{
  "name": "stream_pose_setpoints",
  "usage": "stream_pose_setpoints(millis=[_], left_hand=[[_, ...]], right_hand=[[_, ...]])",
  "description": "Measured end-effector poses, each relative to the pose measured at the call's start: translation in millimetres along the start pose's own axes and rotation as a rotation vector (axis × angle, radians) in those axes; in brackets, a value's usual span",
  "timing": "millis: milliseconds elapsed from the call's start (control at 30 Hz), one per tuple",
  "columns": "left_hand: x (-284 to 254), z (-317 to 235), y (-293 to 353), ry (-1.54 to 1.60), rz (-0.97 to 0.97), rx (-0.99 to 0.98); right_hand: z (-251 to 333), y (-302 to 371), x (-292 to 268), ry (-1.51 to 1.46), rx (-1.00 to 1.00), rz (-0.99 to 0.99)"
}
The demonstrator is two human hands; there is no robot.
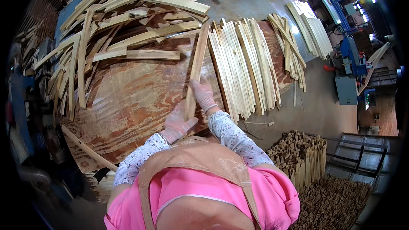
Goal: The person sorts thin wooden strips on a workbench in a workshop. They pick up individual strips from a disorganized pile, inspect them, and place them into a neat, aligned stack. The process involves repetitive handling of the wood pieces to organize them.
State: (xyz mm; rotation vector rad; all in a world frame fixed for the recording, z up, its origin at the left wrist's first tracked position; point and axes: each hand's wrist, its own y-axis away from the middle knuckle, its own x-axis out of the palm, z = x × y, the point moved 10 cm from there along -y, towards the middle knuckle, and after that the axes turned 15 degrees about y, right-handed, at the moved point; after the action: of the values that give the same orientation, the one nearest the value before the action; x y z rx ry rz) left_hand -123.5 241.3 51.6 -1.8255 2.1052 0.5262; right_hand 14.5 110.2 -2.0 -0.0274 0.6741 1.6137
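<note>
Both my hands wear pale pinkish gloves and hold one long wooden strip, which points away from me over the middle of the work table. My left hand is closed at its near end, thumb across the wood. A little farther along, my right hand grips the same strip from its right side. Just to the right lies a row of pale wooden strips, set side by side. The far end of the held strip reaches close to the top of that row.
A loose heap of strips covers the table's far left. One strip crosses the near left edge of the brown plywood tabletop. Bundles of upright sticks stand at the lower right. Blue machinery stands at the far right.
</note>
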Motion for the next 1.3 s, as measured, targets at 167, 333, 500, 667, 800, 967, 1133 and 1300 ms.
stream_pose_setpoints(millis=[167,333,500,667,800,967,1133,1300], left_hand=[[-36.0,31.4,-33.4,0.235,-0.088,-0.213],[-93.3,84.0,-107.5,0.419,-0.339,-0.156],[-76.2,76.6,-151.9,0.586,-0.287,-0.216],[-62.0,78.5,-144.5,0.336,-0.266,-0.22],[-78.9,104.2,-139.9,0.392,-0.323,-0.201],[-134.6,95.9,-166.5,-0.002,-0.39,-0.044],[-198.0,29.8,-241.5,-0.656,-0.423,0.141],[-231.1,57.6,-291.1,-0.899,-0.265,-0.058]], right_hand=[[-11.1,34.9,-63.3,0.461,-0.035,-0.171],[-23.7,58.9,-93.5,0.785,-0.129,-0.23],[-25.1,55.0,-126.3,0.244,-0.232,-0.291],[30.0,28.7,-278.8,1.112,0.119,-0.494],[15.2,-17.3,-345.2,1.39,0.188,-0.646],[-7.5,-27.1,-347.9,1.351,0.271,-0.615],[28.7,20.7,-281.1,1.241,-0.316,-0.887],[21.7,42.3,-191.9,0.944,-0.349,-0.485]])
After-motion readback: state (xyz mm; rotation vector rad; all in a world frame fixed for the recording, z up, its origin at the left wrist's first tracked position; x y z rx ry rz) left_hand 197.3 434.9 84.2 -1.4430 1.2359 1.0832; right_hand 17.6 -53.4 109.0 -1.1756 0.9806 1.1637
